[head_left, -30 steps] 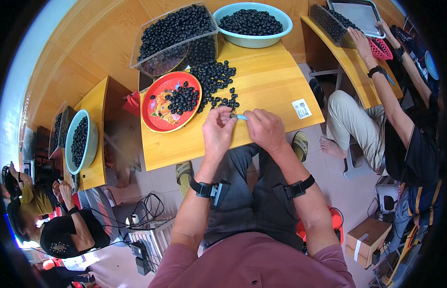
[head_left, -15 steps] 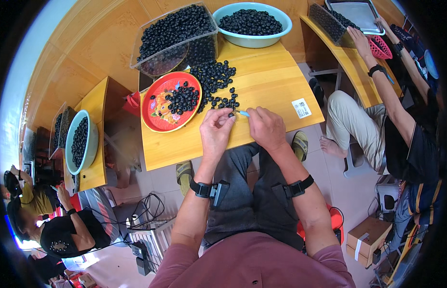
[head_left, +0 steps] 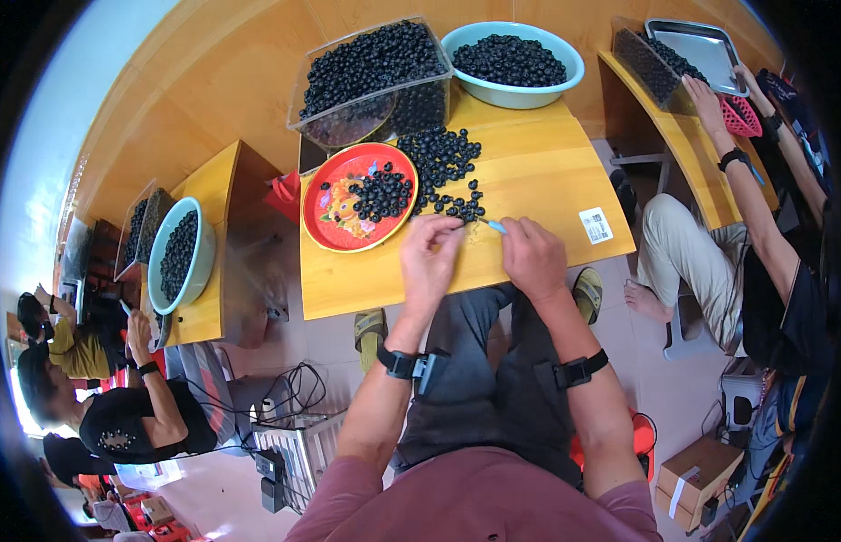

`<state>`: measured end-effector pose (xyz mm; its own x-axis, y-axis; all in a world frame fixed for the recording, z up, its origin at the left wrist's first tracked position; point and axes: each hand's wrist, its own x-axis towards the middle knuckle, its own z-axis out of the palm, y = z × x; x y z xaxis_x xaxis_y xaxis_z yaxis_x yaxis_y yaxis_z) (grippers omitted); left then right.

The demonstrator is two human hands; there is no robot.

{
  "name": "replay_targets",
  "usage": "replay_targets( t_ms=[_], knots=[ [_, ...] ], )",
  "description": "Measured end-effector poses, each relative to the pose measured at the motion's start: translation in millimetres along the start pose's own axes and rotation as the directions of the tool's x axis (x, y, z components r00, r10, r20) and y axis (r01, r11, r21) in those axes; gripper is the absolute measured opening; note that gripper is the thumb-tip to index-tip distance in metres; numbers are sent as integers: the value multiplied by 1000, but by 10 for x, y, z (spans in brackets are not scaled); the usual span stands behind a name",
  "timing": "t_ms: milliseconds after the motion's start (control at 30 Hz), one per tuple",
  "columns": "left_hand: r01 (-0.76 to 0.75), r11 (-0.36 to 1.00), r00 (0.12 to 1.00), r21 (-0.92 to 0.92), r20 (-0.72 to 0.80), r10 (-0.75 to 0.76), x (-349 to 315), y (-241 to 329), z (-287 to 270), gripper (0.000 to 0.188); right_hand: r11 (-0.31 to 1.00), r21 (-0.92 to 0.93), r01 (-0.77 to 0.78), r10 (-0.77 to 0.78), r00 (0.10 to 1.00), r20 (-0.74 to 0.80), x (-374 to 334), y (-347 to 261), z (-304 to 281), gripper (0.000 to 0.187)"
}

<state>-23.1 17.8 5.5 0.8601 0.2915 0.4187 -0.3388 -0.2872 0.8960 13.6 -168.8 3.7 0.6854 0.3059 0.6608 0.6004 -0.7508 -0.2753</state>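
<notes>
In the head view, your right hand grips a blue-handled tool beside the loose dark berries on the table, right of the red plate, while your left hand has narrowed fingers, contents impossible to tell.

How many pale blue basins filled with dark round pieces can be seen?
2: the back basin, toward the far edge of the person's table; the left basin, on the left-hand table. Others may be hidden.
</notes>
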Motion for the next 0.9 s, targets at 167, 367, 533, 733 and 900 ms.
replay_targets(
  t_ms=[167, 367, 533, 733, 900],
  knots=[
    [-2, 944, 990, 331, -134, 49, 396, 95, -494, 17, 1000, 8, -17, 17, 1000, -6, -20, 9, -7, 3],
    [-317, 705, 935, 635, 82, 346, 621, 58, -677, 23, 1000, 0, -15, 15, 1000, -9, -7, 17, -3, 2],
    [-242, 726, 964, 644, 243, 107, 236, 67, -330, 26, 1000, -3, -21, 21, 1000, -14, -9, 2, -5, 3],
    [-157, 649, 983, 745, 180, 31, 185, 9, -198, 28, 1000, 3, -23, 23, 999, -23, -4, -7, -21, 2],
    [-120, 649, 989, 751, 150, 11, 193, -17, -195, 23, 1000, 10, -24, 24, 999, -37, -10, 5, -1, 1]
  ],
)
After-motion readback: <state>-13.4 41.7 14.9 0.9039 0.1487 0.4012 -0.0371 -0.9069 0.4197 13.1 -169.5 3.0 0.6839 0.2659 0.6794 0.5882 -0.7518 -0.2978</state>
